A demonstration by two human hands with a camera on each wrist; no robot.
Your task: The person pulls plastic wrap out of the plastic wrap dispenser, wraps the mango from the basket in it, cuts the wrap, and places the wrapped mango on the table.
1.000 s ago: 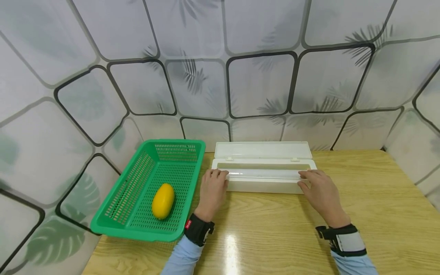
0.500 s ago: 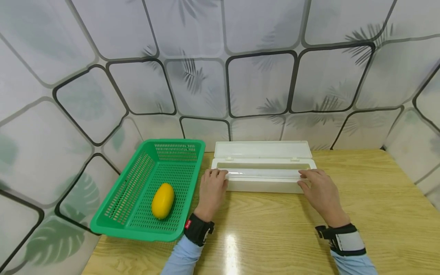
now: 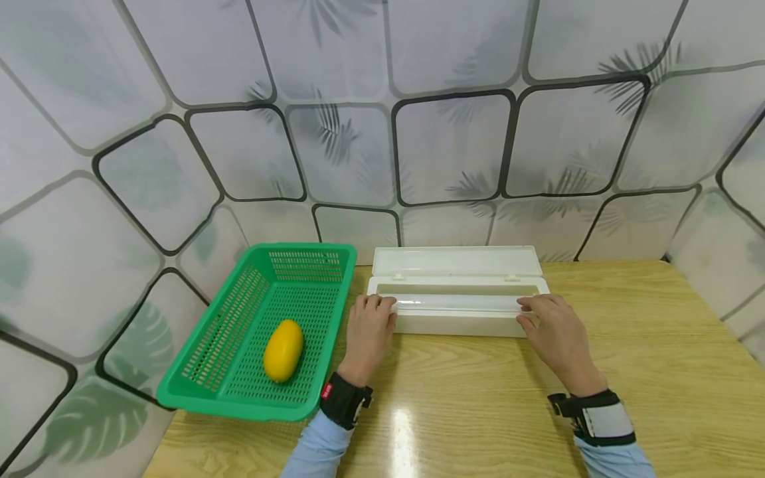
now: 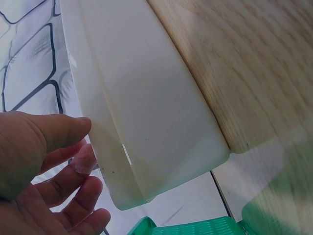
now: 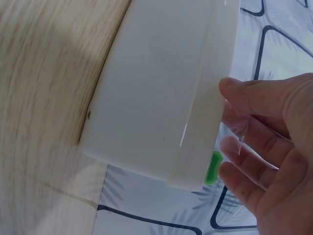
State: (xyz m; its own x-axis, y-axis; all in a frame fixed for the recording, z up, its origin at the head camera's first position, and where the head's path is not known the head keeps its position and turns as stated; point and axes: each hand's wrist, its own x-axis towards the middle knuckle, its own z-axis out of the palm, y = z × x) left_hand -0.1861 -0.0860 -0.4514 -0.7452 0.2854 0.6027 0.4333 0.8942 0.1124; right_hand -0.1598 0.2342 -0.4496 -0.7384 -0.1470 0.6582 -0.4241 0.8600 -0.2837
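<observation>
A long white cling film dispenser [image 3: 460,324] stands on the table, its lid [image 3: 457,260] tipped back. Clear cling film [image 3: 457,302] lies across its opening. At the left end, my left hand [image 3: 368,335] pinches the film's edge between thumb and fingers; the thumb [image 4: 73,128] sits by the dispenser's upper front edge. My right hand [image 3: 560,342] pinches the film at the opposite end, where a clear wrinkled bit shows by the fingertips in the right wrist view. A small green part [image 5: 213,168] shows at the dispenser's end there. The film between the hands is hard to make out.
A green plastic basket [image 3: 239,410] stands left of the dispenser, close to my left forearm. In it lies a yellow mango-like fruit [image 3: 283,350]. The wooden table [image 3: 466,411] meets a patterned wall covering [image 3: 454,146] behind the dispenser.
</observation>
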